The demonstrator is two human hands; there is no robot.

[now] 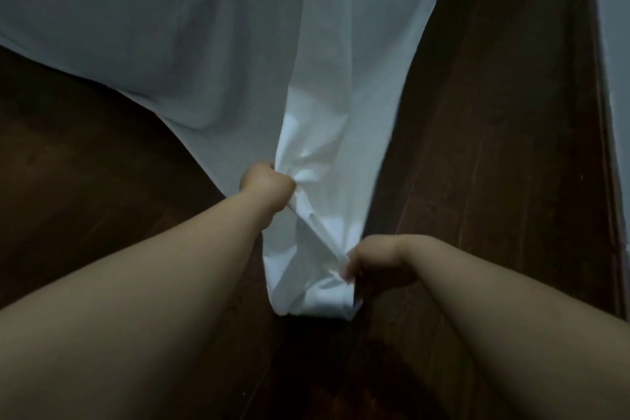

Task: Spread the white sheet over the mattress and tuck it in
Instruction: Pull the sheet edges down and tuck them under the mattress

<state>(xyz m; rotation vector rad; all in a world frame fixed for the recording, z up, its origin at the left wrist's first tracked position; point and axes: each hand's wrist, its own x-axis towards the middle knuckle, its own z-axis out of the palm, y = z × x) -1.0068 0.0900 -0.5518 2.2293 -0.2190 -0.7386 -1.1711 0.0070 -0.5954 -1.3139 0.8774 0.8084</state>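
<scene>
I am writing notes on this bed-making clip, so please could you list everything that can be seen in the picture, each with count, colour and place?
white sheet: one, white, spread over the bed at the top and drawn into a bunched strip down the centre, held above the floor.
wooden floor: one, dark brown, lower left, centre bottom and right of the sheet.
wall: one, pale grey, a strip along the right edge.
left hand: one, grips the bunched sheet at the centre, farther from the camera.
right hand: one, grips the sheet near its loose end, closer to the camera.
</scene>
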